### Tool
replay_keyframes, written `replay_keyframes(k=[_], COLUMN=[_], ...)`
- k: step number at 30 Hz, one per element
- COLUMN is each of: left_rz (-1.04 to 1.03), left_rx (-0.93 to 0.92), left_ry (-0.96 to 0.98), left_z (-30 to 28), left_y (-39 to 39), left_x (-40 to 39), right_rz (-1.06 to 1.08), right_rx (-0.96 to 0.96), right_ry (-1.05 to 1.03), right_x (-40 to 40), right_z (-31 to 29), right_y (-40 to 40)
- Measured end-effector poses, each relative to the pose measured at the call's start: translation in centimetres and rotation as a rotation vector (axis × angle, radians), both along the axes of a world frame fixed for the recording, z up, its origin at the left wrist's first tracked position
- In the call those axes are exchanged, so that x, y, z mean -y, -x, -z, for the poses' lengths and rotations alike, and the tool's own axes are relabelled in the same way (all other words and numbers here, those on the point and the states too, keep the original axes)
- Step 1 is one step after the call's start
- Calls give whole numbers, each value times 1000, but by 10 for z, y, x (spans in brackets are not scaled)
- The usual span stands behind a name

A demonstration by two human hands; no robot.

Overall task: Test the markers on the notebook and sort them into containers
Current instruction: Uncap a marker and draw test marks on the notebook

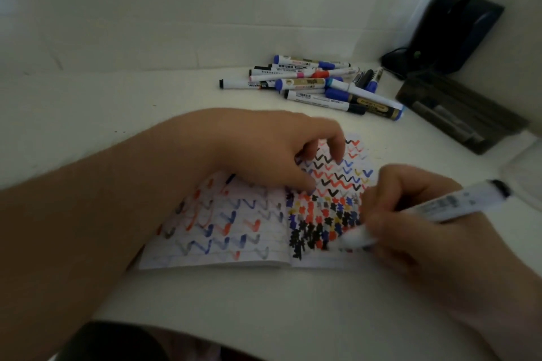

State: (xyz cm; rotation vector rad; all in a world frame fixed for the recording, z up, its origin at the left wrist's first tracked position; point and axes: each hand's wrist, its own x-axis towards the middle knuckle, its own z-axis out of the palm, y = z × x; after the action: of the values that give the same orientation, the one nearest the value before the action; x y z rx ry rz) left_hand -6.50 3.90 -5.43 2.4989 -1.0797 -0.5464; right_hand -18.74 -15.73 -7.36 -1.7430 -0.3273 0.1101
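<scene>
While the left hand (pixel 272 149) rests loosely on the notebook (pixel 234 231), the right hand (pixel 410 214) grips a marker (pixel 457 202) mid-test (container sorting probably next).

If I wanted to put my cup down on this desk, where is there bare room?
Bare desk lies left of the marker pile, behind the left hand, and along the near edge in front of the notebook. It is crowded at the far right, where the pile meets the dark tray, and where the right hand writes.
</scene>
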Motion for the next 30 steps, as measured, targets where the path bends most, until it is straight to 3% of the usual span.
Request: replay_keyframes(k=[4, 7, 11, 18, 30], left_rz=[-110, -131, -126, -132, -143], left_rx=[-23, -146, -164, -207, -121], left_ry=[292, 411, 484, 584, 532], left_z=[2, 6, 7, 2, -1], left_y=[-2, -1, 1, 5, 7], left_x=[-7, -3, 2, 4, 4], right_rz=[58, 137, 262, 271, 318], right_rx=[-52, -93, -195, -206, -210], right_ry=[-411, -524, -617, -576, -377], right_x=[19, 29, 31, 31, 21], right_z=[-8, -13, -15, -9, -4], right_y=[-6, -14, -14, -18, -17])
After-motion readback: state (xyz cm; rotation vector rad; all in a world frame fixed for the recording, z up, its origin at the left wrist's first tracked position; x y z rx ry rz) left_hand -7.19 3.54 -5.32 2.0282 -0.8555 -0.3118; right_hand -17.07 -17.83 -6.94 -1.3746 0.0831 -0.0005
